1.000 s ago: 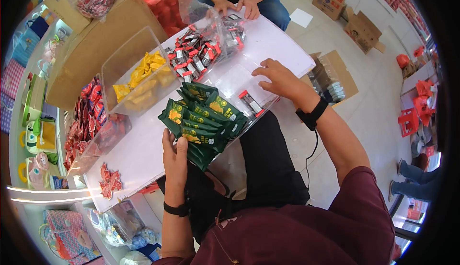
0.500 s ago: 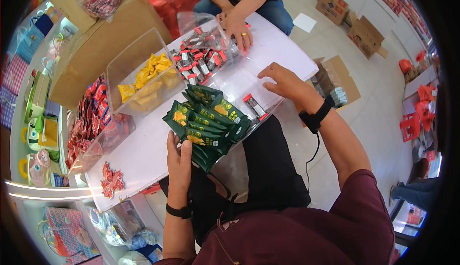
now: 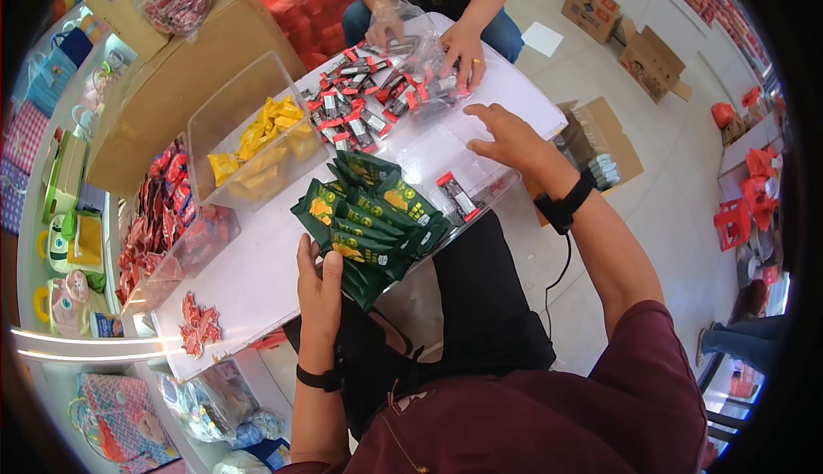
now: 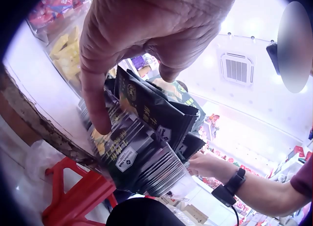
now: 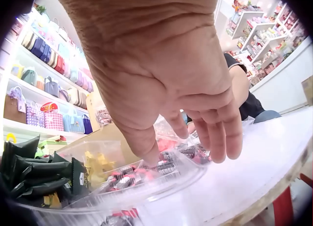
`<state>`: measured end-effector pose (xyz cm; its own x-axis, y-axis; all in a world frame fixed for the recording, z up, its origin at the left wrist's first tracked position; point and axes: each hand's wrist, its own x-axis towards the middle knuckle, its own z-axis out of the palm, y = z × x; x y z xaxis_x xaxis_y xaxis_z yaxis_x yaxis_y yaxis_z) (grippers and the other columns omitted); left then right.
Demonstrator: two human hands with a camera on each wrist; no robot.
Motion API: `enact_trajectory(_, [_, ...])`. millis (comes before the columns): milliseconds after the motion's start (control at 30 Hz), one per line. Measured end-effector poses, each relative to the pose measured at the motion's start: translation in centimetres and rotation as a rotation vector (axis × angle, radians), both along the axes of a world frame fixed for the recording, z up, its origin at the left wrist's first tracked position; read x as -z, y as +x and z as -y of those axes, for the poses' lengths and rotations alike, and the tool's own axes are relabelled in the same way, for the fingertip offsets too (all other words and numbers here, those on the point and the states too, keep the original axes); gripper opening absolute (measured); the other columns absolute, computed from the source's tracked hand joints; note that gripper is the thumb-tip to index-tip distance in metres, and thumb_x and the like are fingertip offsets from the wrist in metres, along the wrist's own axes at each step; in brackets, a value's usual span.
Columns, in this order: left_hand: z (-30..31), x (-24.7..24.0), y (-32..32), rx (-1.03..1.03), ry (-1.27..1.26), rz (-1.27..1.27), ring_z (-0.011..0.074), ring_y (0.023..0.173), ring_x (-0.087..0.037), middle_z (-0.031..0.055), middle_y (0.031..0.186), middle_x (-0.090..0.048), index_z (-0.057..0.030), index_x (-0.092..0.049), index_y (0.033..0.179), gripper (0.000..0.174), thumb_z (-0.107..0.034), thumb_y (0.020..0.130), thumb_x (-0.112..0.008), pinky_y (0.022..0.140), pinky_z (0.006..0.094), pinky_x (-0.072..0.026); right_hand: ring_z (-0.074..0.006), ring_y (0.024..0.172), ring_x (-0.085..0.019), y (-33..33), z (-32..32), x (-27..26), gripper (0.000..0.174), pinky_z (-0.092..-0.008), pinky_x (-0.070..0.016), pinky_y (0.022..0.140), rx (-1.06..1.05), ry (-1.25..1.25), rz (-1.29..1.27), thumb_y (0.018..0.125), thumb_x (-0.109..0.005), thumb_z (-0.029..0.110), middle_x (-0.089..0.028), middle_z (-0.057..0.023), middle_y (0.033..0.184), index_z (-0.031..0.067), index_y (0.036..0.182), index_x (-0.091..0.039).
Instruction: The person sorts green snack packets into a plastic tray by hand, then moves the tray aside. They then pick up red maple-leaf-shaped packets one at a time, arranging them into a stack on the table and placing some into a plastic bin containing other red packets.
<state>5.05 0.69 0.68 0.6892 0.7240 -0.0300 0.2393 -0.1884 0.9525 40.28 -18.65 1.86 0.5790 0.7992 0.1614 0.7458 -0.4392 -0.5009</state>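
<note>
Dark green snack packets [image 3: 369, 217] stand packed in rows in the left part of a clear plastic bin [image 3: 506, 181] at the table's near edge. My left hand [image 3: 321, 290] rests against the near left side of these packets, fingers extended and thumb apart; the left wrist view shows a straight finger [image 4: 95, 104] along them. One red-and-black wrapped bar [image 3: 459, 196] lies in the bin's right part. Over the bin's right side hovers my right hand [image 3: 514, 141], palm down, fingers relaxed and holding nothing. Beyond it, more red-and-black bars [image 3: 356, 101] lie heaped on the table.
Across the table another person's hands [image 3: 464, 50] handle a clear plastic bag [image 3: 420, 41] of bars. A clear bin with yellow packets [image 3: 270, 127] and one with red packets [image 3: 159, 217] stand left. A crumpled red wrapper pile [image 3: 199, 326] lies near the left corner.
The other person's hands have shifted around the bag, and the bars have spread out more on the table. My right hand has moved slightly rightward; my left hand stays at the green packets.
</note>
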Motion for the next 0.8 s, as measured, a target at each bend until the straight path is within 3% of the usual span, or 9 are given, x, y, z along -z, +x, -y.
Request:
enact_trajectory(100, [0.4, -0.4, 0.1, 0.004, -0.005, -0.011, 0.0298, 0.139, -0.046, 0.0274, 0.151, -0.045, 0.0091, -0.025, 0.156, 0.078, -0.045, 0.106, -0.052, 0.115, 0.0371, -0.0344, -0.0380, 0.106, -0.063, 0.2, 0.5, 0.2, 0.054, -0.0437, -0.0517, 0.091, 0.072, -0.074, -0.011, 0.088, -0.070, 0.028, -0.063, -0.0210, 0.111, 0.0106, 0.137, -0.055])
enact_trajectory(167, [0.4, -0.6, 0.1, 0.012, 0.012, -0.030, 0.0297, 0.138, -0.046, 0.0273, 0.151, -0.044, 0.0089, -0.025, 0.156, 0.078, -0.045, 0.106, -0.052, 0.115, 0.0369, -0.0344, -0.0377, 0.108, -0.062, 0.6, 1.2, 1.4, 0.054, -0.0436, -0.0516, 0.091, 0.052, -0.073, -0.011, 0.089, -0.069, 0.030, -0.063, -0.0204, 0.113, 0.0106, 0.137, -0.054])
enact_trajectory(267, [0.3, -0.5, 0.1, 0.023, 0.000, -0.030, 0.0295, 0.138, -0.046, 0.0269, 0.151, -0.045, 0.0086, -0.026, 0.156, 0.078, -0.045, 0.106, -0.052, 0.115, 0.0367, -0.0342, -0.0379, 0.099, -0.065, 1.0, 2.0, 2.4, 0.037, -0.0448, -0.0525, 0.085, 0.027, -0.034, 0.048, 0.089, -0.067, 0.026, -0.067, -0.0204, 0.103, 0.0061, 0.120, -0.064])
enact_trajectory(367, [0.1, 0.1, 0.1, 0.018, 0.000, 0.004, 0.0305, 0.131, -0.052, 0.0277, 0.150, -0.045, 0.0073, -0.025, 0.156, 0.080, -0.045, 0.104, -0.056, 0.110, 0.0383, -0.0397, -0.0279, 0.079, -0.069, 1.7, 1.5, 2.0, 0.023, -0.0385, -0.0546, 0.073, -0.046, -0.134, -0.058, 0.092, -0.064, 0.023, -0.069, -0.0167, 0.083, 0.0013, 0.096, -0.067])
enact_trajectory(467, [0.2, 0.1, 0.3, 0.029, -0.013, 0.029, 0.0288, 0.133, -0.050, 0.0260, 0.149, -0.046, 0.0073, -0.025, 0.156, 0.078, -0.044, 0.105, -0.054, 0.112, 0.0371, -0.0377, -0.0404, 0.069, -0.065, 1.3, 0.7, 1.7, 0.021, -0.0476, -0.0511, 0.068, 0.003, 0.022, -0.152, 0.086, -0.060, 0.016, -0.065, -0.0217, 0.072, -0.0016, 0.075, -0.064])
enact_trajectory(600, [0.5, -0.1, 0.4, 0.042, -0.042, 0.015, 0.0269, 0.135, -0.049, 0.0234, 0.148, -0.048, 0.0071, -0.026, 0.156, 0.075, -0.043, 0.107, -0.052, 0.114, 0.0364, -0.0355, -0.0387, 0.070, -0.066, 2.1, -0.1, 2.0, 0.020, -0.0467, -0.0511, 0.067, -0.001, 0.033, -0.105, 0.087, -0.060, 0.016, -0.066, -0.0214, 0.073, -0.0005, 0.076, -0.064])
enact_trajectory(667, [0.3, 0.2, 0.4, 0.036, -0.043, 0.033, 0.0288, 0.129, -0.053, 0.0267, 0.150, -0.045, 0.0065, -0.025, 0.156, 0.079, -0.043, 0.104, -0.057, 0.109, 0.0376, -0.0413, -0.0378, 0.070, -0.066, 2.4, -0.5, 2.1, 0.020, -0.0465, -0.0514, 0.067, -0.003, 0.032, -0.109, 0.087, -0.060, 0.016, -0.066, -0.0211, 0.073, -0.0002, 0.076, -0.065])
enact_trajectory(767, [0.5, 0.4, 0.4, 0.028, -0.073, 0.053, 0.0296, 0.126, -0.055, 0.0283, 0.150, -0.044, 0.0064, -0.024, 0.157, 0.081, -0.043, 0.103, -0.059, 0.106, 0.0382, -0.0442, -0.0192, 0.062, -0.067, 3.1, -0.6, 2.4, 0.019, -0.0344, -0.0528, 0.059, -0.003, -0.039, -0.183, 0.093, -0.060, 0.018, -0.065, -0.0096, 0.069, 0.0017, 0.086, -0.066])
enact_trajectory(800, [0.5, 0.5, 0.4, 0.025, -0.086, 0.058, 0.0296, 0.126, -0.055, 0.0283, 0.150, -0.044, 0.0065, -0.024, 0.157, 0.080, -0.042, 0.103, -0.059, 0.106, 0.0383, -0.0442, -0.0211, 0.064, -0.067, 3.3, -0.6, 2.5, 0.018, -0.0351, -0.0531, 0.061, -0.014, -0.032, -0.130, 0.093, -0.061, 0.018, -0.066, -0.0106, 0.071, 0.0020, 0.088, -0.067])
